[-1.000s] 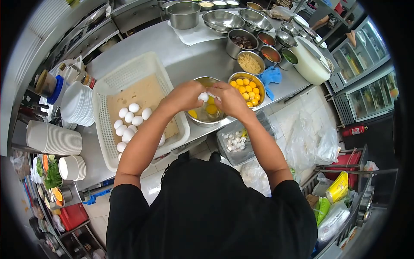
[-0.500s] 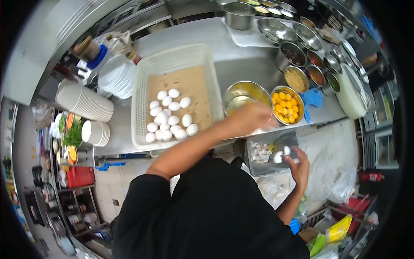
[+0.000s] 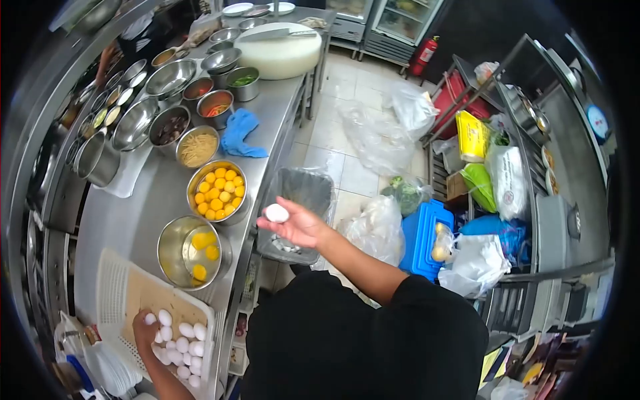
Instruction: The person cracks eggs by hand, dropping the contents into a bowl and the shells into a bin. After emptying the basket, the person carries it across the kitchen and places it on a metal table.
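In the pale plastic crate (image 3: 115,283), my left hand (image 3: 143,331) reaches down among several white eggs (image 3: 182,345), its fingers closed around an egg (image 3: 150,319) at the near edge of the group. My right hand (image 3: 300,225) is palm up over the dark waste bin (image 3: 308,188), with a white eggshell (image 3: 277,213) held between thumb and fingers. Pale shells lie in the bin below. Between the crate and the bin, a steel bowl (image 3: 175,257) holds clear egg white and a few yolks (image 3: 203,241). Beside it, a smaller steel bowl (image 3: 243,205) is full of yolks (image 3: 219,193).
Past the yolks stand a container of pale shredded food (image 3: 198,149), a blue cloth (image 3: 241,133) and several steel bowls. A knife (image 3: 280,35) rests on a thick round white board (image 3: 283,57). Plastic bags (image 3: 377,230) and a blue crate (image 3: 424,237) are on the floor.
The view has swung to the right. My left hand has gone from over the steel bowl to the eggs in the crate. My right hand stays over the bin, now turned palm up.
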Demonstrator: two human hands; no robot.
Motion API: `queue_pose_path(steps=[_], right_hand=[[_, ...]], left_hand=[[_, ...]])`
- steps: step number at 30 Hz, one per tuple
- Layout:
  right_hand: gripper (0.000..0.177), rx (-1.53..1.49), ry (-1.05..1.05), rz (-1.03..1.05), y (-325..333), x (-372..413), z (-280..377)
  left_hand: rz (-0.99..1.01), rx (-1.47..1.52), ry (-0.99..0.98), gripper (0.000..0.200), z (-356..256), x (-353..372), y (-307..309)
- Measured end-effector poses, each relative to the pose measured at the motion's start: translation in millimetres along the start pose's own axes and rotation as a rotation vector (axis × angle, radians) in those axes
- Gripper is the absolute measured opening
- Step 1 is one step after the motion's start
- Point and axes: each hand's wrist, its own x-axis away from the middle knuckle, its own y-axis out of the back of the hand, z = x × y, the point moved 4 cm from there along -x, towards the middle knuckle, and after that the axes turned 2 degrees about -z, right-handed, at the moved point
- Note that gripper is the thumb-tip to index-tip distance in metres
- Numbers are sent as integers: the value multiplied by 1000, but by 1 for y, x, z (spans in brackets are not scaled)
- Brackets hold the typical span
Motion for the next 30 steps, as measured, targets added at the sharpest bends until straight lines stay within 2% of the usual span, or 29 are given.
queue_pose_path(steps=[2,4,5,6,7,9,11,12,13,14,16,18,19,20,21,22,24,25,26,28,29,30], right_hand=[[33,86,34,-6,-9,-6,-15],[33,166,61,65,-23,-12,-23],[33,251,71,132,-31,-12,-28],[33,247,70,129,-44,-11,-31],[30,411,143,72,-59,-12,-31],[33,725,226,38,-81,-20,-34],[43,941,279,136,-108,-20,-38],[45,1064,327,210,-122,-20,-43],[45,1110,317,251,-133,-18,-48],[44,1149,301,309,-144,-18,-56],[45,1172,358,363,-165,-14,-70],[47,1271,754,456,-177,-15,-82],[47,1269,725,491,-180,-22,-86],[48,1379,972,561,-186,-22,-86],[48,1471,1243,628,-192,-12,-92],[48,1462,1236,645,-190,-16,-98],[47,1801,1247,586,-182,-27,-117],[45,1669,919,442,-173,-33,-119],[45,1669,913,440,-169,-35,-120],[42,1258,622,280,-161,-49,-115],[39,1168,496,218,-160,-53,-108],[39,1169,503,216,-157,-55,-102]], left_hand=[[-12,-23,13,41,-7,4,6],[-109,660,309,40,-6,7,13],[-99,652,308,40,-17,10,14],[-201,975,177,42,-49,15,19],[-319,1295,43,44,-72,21,24],[-171,1459,-75,46,-95,24,25],[-113,1554,-108,49,-132,27,18],[83,1497,-256,53,-169,31,18],[-64,1259,-199,57,-198,35,15],[-174,1177,-324,56,-238,41,16],[-248,1026,-319,52,-261,35,3],[-180,1030,-404,54,-287,33,-8],[-126,1011,-343,55,-305,38,-5],[-155,1016,-332,55,-307,32,-12],[-191,1009,-430,55,-306,31,-22],[-218,996,-517,56,-310,31,-22],[-184,1020,-448,56,-313,35,-20],[-130,1054,-385,55,-314,38,-21],[-129,1055,-380,55,-308,37,-25],[-127,1023,-318,54,-296,33,-27],[-123,992,-314,53,-291,34,-28],[-118,992,-321,53,-289,34,-28]])
